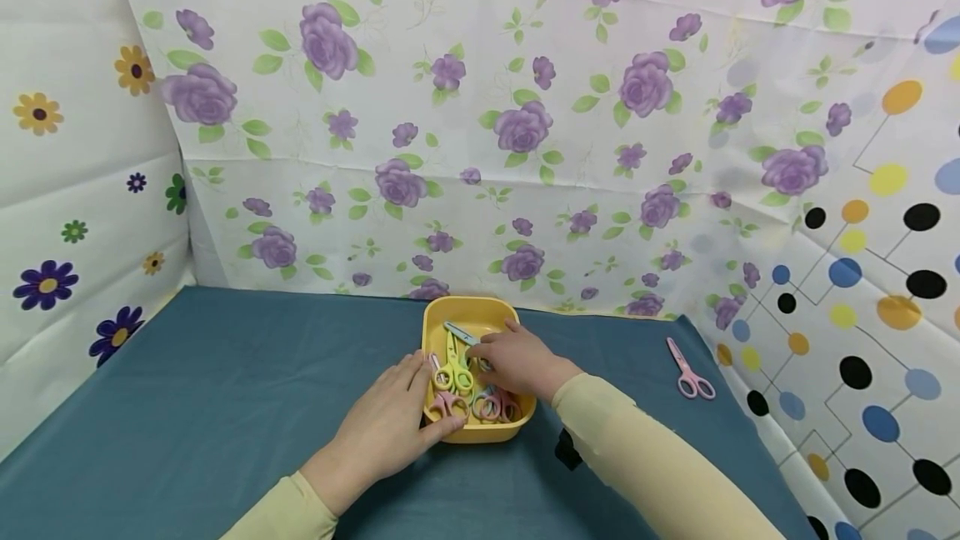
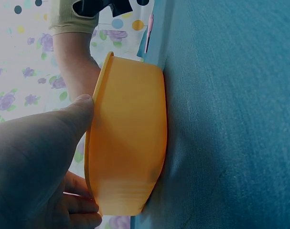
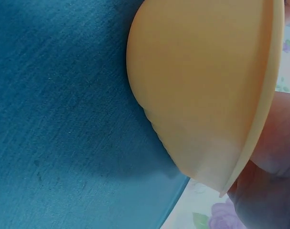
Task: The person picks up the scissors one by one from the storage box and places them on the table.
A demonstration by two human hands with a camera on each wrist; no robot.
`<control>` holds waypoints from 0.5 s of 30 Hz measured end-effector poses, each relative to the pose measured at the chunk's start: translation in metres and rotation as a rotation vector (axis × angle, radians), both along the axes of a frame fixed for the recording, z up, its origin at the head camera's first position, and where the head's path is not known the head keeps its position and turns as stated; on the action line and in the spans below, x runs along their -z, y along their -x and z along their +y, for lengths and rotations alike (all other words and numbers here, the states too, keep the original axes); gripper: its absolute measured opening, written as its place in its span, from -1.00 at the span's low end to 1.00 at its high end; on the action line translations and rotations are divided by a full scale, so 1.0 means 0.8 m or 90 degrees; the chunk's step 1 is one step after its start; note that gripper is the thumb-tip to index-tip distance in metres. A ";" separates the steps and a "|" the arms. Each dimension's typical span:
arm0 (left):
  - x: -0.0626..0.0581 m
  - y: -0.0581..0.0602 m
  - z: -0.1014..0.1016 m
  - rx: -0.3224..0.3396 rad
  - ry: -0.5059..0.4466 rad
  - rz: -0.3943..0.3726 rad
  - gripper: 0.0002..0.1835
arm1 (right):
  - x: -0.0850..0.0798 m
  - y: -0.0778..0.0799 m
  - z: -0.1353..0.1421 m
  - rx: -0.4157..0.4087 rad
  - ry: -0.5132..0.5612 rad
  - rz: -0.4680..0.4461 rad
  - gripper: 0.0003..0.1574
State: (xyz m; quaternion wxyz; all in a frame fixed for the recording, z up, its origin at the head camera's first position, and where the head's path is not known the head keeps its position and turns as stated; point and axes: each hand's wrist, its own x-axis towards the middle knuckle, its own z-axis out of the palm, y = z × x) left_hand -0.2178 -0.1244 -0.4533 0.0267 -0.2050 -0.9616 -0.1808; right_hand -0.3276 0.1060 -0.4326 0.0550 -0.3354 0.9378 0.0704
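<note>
A yellow plastic bin (image 1: 480,435) stands on the cloth with several pairs of small scissors inside. Against its left rim lie the extended fingers of my left hand (image 1: 386,419), the thumb along the front edge. My right hand (image 1: 517,361) reaches over the right rim, its bent fingers at the handle end of light blue scissors (image 1: 461,333). Those fingertips are hidden, so a grip cannot be made out. Yellow scissors (image 1: 453,375) lie below them, with pink scissors (image 1: 450,404) near the front wall. Both wrist views mostly show the bin's outer wall (image 2: 128,133).
A pair of pink scissors (image 1: 688,373) lies alone on the blue cloth (image 1: 285,373), far to the right. A flowered sheet (image 1: 450,148) hangs behind the table, and patterned sheets stand at both sides. A black strap (image 1: 567,450) shows under the right forearm.
</note>
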 end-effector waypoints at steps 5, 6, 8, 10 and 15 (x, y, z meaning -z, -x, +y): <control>-0.002 0.000 0.000 0.001 -0.001 0.001 0.07 | 0.000 -0.001 0.002 -0.001 0.012 0.003 -0.53; -0.002 -0.001 0.000 0.002 -0.002 0.000 0.07 | -0.001 -0.001 0.002 -0.001 0.014 0.005 -0.54; -0.003 -0.001 0.000 0.001 -0.003 -0.001 0.07 | -0.001 -0.001 0.002 0.000 0.016 0.006 -0.56; -0.003 -0.001 0.000 0.000 -0.003 -0.001 0.07 | 0.000 -0.001 0.002 0.002 0.018 0.005 -0.56; -0.003 -0.001 0.000 -0.001 -0.005 -0.004 0.07 | 0.001 0.001 0.000 0.009 0.007 0.010 -0.58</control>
